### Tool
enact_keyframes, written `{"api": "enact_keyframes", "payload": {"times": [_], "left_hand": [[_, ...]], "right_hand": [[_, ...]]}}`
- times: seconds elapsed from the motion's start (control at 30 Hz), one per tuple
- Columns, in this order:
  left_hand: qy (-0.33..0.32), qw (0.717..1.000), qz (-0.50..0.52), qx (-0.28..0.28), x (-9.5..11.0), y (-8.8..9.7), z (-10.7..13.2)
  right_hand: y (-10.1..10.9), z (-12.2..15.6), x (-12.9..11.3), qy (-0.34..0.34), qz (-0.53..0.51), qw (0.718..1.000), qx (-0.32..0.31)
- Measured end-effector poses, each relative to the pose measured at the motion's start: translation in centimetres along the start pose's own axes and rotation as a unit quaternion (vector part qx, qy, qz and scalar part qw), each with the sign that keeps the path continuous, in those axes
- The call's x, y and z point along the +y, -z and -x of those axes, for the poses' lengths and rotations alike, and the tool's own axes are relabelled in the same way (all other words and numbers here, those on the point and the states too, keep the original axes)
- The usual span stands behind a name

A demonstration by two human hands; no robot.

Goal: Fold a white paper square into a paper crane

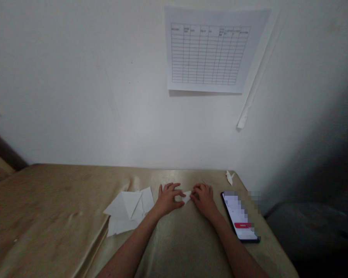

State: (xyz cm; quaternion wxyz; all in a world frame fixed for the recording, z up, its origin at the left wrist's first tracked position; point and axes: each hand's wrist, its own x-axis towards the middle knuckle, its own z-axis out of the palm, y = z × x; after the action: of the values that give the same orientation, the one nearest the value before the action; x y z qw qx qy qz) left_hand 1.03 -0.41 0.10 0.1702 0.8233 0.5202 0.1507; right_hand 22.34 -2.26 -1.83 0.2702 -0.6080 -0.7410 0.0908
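Both my hands rest on a table covered with a tan cloth (60,216), pressed on a small folded piece of white paper (186,197) that lies between them. My left hand (168,198) has its fingers bent, thumb and fingertips pinching the paper's left side. My right hand (202,197) is curled with its fingertips on the paper's right side. Most of the paper is hidden under the fingers.
A loose stack of white paper sheets (129,210) lies left of my left hand. A phone (239,222) with a lit screen lies right of my right wrist. A small folded white paper figure (229,177) stands at the far right corner. A printed grid sheet (210,52) hangs on the wall.
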Motion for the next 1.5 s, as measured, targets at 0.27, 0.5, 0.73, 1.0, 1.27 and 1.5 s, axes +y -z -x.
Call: {"api": "enact_keyframes", "payload": {"times": [0.27,0.5,0.73,1.0,1.27,1.5], "left_hand": [[0.005,1.0,0.006,-0.015,0.2,0.3,0.1],[0.026,1.0,0.003,0.017,1.3,0.2,0.2],[0.038,0.999,-0.002,0.008,1.5,0.2,0.0],[0.037,0.999,-0.001,0.011,1.3,0.1,-0.1],[0.037,0.999,0.0,0.009,1.2,0.0,-0.2],[0.041,0.999,0.001,0.008,1.2,-0.1,-0.2]], "right_hand": [[-0.5,-0.1,-0.1,-0.012,0.023,1.0,0.006],[-0.6,-0.1,-0.2,-0.018,0.036,0.999,0.019],[-0.1,-0.3,-1.0,-0.028,0.059,0.998,0.013],[-0.4,-0.3,-1.3,-0.036,0.094,0.995,0.017],[-0.9,-0.3,-1.4,-0.043,0.113,0.992,0.025],[-0.7,-0.2,-1.6,-0.044,0.11,0.993,0.025]]}}
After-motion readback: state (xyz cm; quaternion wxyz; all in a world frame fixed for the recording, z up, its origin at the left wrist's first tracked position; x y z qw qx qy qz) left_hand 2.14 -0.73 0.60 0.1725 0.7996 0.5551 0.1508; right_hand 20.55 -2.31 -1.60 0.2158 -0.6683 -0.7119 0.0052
